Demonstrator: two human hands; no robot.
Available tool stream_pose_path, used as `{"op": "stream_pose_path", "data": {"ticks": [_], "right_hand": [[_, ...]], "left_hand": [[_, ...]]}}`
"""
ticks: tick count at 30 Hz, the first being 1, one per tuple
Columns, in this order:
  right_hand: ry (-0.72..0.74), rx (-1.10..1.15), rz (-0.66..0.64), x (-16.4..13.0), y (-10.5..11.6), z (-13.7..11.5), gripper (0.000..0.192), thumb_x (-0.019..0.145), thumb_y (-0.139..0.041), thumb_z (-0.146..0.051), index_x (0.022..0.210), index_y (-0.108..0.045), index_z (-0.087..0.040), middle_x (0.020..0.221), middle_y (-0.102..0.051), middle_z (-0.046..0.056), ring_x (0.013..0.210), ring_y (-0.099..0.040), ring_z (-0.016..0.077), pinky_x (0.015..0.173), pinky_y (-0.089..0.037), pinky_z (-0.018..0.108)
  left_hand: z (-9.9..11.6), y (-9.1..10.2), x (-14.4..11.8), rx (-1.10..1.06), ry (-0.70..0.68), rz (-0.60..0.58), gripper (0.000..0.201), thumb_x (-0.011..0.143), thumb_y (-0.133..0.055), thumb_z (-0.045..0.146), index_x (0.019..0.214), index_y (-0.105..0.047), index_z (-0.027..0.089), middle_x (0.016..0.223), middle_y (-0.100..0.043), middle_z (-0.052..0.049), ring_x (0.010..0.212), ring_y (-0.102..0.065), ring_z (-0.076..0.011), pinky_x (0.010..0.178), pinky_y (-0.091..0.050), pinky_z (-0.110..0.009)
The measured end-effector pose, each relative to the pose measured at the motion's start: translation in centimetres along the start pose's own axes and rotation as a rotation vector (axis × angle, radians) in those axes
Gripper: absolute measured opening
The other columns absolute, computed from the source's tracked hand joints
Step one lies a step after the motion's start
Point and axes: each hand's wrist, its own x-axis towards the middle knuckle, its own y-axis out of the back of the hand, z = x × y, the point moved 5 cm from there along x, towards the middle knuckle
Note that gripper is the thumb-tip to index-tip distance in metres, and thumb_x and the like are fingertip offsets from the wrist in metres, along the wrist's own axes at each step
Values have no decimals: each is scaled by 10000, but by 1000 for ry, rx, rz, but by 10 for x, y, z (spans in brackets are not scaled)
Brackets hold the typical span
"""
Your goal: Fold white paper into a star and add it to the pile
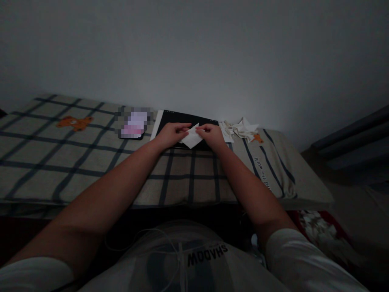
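Fingers of the left hand [173, 132] and right hand [212, 134] pinch the folded white paper [192, 138] at opposite upper edges, over a black board [179, 118] on the checked bed cover [91, 162]. Paper looks light, thin, easily creased; best gripped at folded edges, crumpled paper pieces [240, 129] nearby

A pixelated patch [134, 123] at centre left blurs whatever lies there. The white paper [192, 139] is partly covered by both hands' fingers [184, 129]. Bedding print [263, 175] at right is too small to read. The frame's bottom edge cuts off both sleeves.
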Motion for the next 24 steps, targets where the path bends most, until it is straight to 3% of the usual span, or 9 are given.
{"op": "stream_pose_path", "data": {"ticks": [3,9,16,24], "right_hand": [[10,-10,-4,0,0,0,217,713,-672,-322,821,-738,-146,727,-698,36,645,-583,142,603,-426,271],[23,-8,-23,-1,-2,-2,224,713,-675,-314,853,-743,-152,756,-706,36,653,-582,138,614,-435,273],[-5,27,26,0,0,-1,217,688,-699,-331,806,-721,-150,725,-683,29,674,-576,141,640,-442,279],[-82,170,-8,1,-4,6,182,652,-708,-320,732,-666,-162,733,-663,13,702,-578,142,677,-447,287]], "left_hand": [[-2,3,0,24,63,47,529,740,-720,354,1205,-659,110,1061,-724,-124,930,-665,-223,825,-520,-347],[-2,9,0,188,112,93,303,733,-722,413,901,-771,166,870,-747,-73,790,-664,-201,721,-507,-299],[2,8,-1,196,78,112,304,760,-690,411,910,-766,158,833,-742,-68,730,-640,-179,674,-484,-285],[5,4,-2,153,47,76,307,763,-680,402,897,-759,138,828,-731,-72,741,-633,-182,685,-470,-284]]}}
